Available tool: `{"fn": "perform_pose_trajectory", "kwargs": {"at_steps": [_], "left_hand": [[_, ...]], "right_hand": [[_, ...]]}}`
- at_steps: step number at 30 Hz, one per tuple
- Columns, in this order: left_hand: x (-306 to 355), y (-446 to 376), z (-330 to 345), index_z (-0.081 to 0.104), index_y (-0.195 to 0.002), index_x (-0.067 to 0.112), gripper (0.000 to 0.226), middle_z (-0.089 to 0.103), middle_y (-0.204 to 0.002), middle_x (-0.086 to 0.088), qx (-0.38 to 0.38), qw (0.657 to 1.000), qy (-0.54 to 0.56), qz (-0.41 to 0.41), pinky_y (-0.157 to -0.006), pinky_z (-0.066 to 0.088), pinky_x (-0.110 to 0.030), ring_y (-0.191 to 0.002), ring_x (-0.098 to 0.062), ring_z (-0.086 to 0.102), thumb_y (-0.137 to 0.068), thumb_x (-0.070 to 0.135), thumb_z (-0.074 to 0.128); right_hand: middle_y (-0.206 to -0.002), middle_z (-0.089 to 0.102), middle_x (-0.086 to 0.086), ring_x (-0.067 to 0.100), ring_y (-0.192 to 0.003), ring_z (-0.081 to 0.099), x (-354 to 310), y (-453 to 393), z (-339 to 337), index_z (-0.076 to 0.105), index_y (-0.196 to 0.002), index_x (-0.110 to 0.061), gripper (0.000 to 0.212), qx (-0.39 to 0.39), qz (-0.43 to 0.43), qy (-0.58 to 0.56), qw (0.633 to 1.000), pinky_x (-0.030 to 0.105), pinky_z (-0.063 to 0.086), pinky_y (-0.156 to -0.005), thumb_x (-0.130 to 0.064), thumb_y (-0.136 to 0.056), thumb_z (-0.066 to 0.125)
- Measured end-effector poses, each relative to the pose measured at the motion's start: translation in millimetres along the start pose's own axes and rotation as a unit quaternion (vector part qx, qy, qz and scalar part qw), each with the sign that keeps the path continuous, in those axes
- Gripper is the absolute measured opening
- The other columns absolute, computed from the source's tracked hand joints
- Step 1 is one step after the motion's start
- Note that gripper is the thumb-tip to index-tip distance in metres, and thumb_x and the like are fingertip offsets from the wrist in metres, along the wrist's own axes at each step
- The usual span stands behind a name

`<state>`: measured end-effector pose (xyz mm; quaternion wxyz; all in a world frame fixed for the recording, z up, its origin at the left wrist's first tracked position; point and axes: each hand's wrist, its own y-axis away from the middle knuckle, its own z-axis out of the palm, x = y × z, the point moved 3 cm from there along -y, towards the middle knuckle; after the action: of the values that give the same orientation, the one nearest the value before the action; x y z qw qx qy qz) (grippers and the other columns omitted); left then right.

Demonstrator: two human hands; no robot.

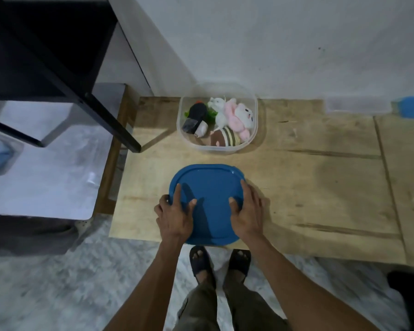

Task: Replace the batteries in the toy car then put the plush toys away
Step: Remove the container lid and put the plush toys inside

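Hands first: the left hand [175, 212] grips the left rim of a blue lid [207, 187], thumb laid on its top face and fingers wrapped over and under the edge. The right hand [245, 211] holds the opposite rim the same way, thumb on top and fingers curled round the right side. Between them the lid lies over the near edge of the wooden board [308, 187], its closest rounded corner jutting out past that edge; whether it rests on the wood or is lifted just off it cannot be told.

Smooth, glossy plastic makes up the lid, a square with softly rounded corners and a raised line running just inside its rim.

Beyond it, towards the far edge of the board and close to the wall, stands a clear container [255, 130] of the same rounded-square shape, uncovered. Inside it lie the plush toys [225, 120]: a fluffy pink and white one with a small stitched face at the right, a white fuzzy one in the middle, a brown and cream striped one at the near side, and a black and white one with a bit of green at the left.

Pale, worn wood forms the board, scuffed and marked with dark streaks. A black metal table leg [110, 120] stands on its far left corner. Two feet in dark sandals [221, 261] stand on a mottled grey floor just below the near edge.
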<state>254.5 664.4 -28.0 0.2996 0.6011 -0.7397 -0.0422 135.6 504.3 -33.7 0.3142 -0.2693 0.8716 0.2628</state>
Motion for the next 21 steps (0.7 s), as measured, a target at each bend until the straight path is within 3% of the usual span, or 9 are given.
{"fn": "perform_pose_trajectory", "kwargs": {"at_steps": [5, 10, 12, 14, 17, 21], "left_hand": [[-5.1, 27.7, -16.8, 0.035, -0.152, 0.031, 0.070, 0.028, -0.147, -0.013, 0.018, 0.999, 0.035, 0.028, -0.091, 0.051, -0.050, -0.131, -0.034, 0.035, -0.091, 0.056, 0.059], [-8.9, 47.7, -49.1, 0.046, -0.146, 0.029, 0.068, 0.033, -0.142, -0.008, 0.059, 0.995, 0.052, 0.067, -0.077, 0.058, -0.044, -0.119, -0.030, 0.052, -0.087, 0.062, 0.060], [-3.2, 46.1, -61.0, 0.046, -0.146, 0.027, 0.070, 0.035, -0.139, -0.008, 0.068, 0.992, 0.073, 0.083, -0.077, 0.057, -0.041, -0.112, -0.030, 0.057, -0.087, 0.062, 0.060], [7.3, 41.8, -73.1, 0.044, -0.147, 0.027, 0.071, 0.035, -0.139, -0.008, 0.073, 0.989, 0.081, 0.102, -0.081, 0.056, -0.040, -0.112, -0.030, 0.058, -0.088, 0.063, 0.059], [27.6, 34.3, -90.5, 0.041, -0.149, 0.023, 0.072, 0.036, -0.140, -0.012, 0.085, 0.981, 0.083, 0.153, -0.087, 0.053, -0.039, -0.118, -0.031, 0.052, -0.090, 0.058, 0.061], [63.2, 10.9, -107.1, 0.035, -0.152, 0.025, 0.074, 0.035, -0.146, -0.016, 0.111, 0.969, 0.057, 0.215, -0.091, 0.050, -0.044, -0.128, -0.032, 0.040, -0.090, 0.060, 0.058]], "right_hand": [[-0.137, 0.051, 0.010, 0.029, -0.128, 0.045, -2.6, 28.5, -5.6, 0.043, -0.146, -0.015, 0.063, 0.053, 0.046, -0.060, 0.996, 0.052, 0.037, -0.111, -0.037, -0.091, 0.067], [-0.127, 0.059, -0.006, 0.022, -0.123, 0.053, -17.3, 59.2, -19.7, 0.044, -0.141, -0.033, 0.074, 0.086, 0.053, -0.120, 0.988, 0.051, 0.047, -0.103, -0.071, -0.079, 0.060], [-0.123, 0.059, -0.002, 0.024, -0.118, 0.054, -34.3, 64.3, -33.0, 0.047, -0.141, -0.029, 0.068, 0.119, 0.018, -0.080, 0.990, 0.051, 0.045, -0.103, -0.056, -0.082, 0.068], [-0.133, 0.054, 0.005, 0.027, -0.124, 0.049, -48.5, 63.7, -44.7, 0.047, -0.144, -0.025, 0.066, 0.144, -0.002, -0.042, 0.989, 0.047, 0.043, -0.106, -0.044, -0.086, 0.071], [-0.150, 0.041, 0.008, 0.026, -0.137, 0.038, -65.3, 55.7, -55.5, 0.042, -0.148, -0.023, 0.067, 0.160, -0.016, -0.045, 0.986, 0.042, 0.036, -0.111, -0.042, -0.089, 0.068], [-0.154, 0.036, 0.006, 0.023, -0.142, 0.034, -89.4, 23.6, -72.5, 0.037, -0.152, -0.020, 0.068, 0.187, -0.038, -0.073, 0.979, 0.038, 0.035, -0.114, -0.037, -0.092, 0.065]]}}
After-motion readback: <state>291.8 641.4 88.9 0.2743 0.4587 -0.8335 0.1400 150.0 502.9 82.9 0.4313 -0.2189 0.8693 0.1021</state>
